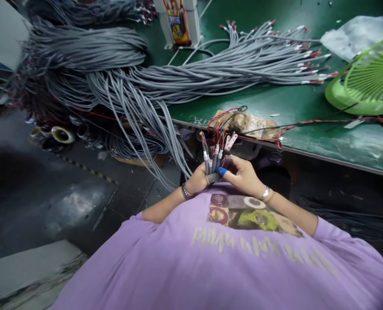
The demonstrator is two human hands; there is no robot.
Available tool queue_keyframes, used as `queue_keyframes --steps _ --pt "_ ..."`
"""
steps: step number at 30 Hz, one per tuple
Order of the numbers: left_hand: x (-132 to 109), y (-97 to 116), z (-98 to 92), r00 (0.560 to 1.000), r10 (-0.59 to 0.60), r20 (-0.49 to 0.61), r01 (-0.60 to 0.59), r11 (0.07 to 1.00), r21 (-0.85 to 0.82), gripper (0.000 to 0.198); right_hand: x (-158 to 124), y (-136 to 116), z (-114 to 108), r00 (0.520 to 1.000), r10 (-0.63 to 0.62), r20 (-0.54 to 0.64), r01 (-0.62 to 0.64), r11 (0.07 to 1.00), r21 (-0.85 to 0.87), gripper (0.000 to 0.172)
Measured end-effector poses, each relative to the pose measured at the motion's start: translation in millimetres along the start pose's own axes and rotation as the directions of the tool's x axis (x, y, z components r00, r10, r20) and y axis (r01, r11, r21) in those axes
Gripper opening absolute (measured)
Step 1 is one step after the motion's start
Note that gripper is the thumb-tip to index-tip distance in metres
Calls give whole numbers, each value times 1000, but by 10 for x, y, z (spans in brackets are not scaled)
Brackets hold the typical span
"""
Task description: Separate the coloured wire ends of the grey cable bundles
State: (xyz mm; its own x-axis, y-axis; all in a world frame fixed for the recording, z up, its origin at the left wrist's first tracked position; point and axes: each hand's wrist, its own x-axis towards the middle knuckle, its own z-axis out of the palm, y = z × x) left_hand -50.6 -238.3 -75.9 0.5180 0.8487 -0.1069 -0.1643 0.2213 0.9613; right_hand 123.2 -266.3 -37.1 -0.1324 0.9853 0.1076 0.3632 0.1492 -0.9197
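Both my hands meet close to my chest, just below the bench edge. My left hand (197,178) is closed round a small bunch of grey cables (214,157) whose stripped coloured wire ends point up. My right hand (243,174) is closed on the same bunch from the right; a blue finger cot covers one fingertip (222,171). A bracelet sits on each wrist. The cable bodies below my hands are hidden by my purple shirt.
A green workbench (307,103) carries a long heap of grey cables (243,60) with stripped ends, a green fan (368,82), a plastic bag (359,32) and a crumpled wrapper (252,125). More grey cables (81,56) spill off the left edge towards the dark floor and tape rolls (62,134).
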Motion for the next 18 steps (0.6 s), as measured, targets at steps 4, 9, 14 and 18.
queue_keyframes --steps 4,9,14,18 --pt "-7 -25 -34 996 -61 -68 54 994 -96 53 -8 60 1 999 4 -40 -2 999 54 17" --pt "-14 141 -151 980 51 -195 -81 985 -153 42 -18 193 2 990 139 -39 -130 976 173 19" --pt "7 225 -64 996 -76 -42 78 996 50 43 22 212 69 950 287 124 -311 827 468 34" --pt "-11 185 92 985 -147 -92 159 978 135 47 42 189 29 929 306 207 -370 783 500 39"
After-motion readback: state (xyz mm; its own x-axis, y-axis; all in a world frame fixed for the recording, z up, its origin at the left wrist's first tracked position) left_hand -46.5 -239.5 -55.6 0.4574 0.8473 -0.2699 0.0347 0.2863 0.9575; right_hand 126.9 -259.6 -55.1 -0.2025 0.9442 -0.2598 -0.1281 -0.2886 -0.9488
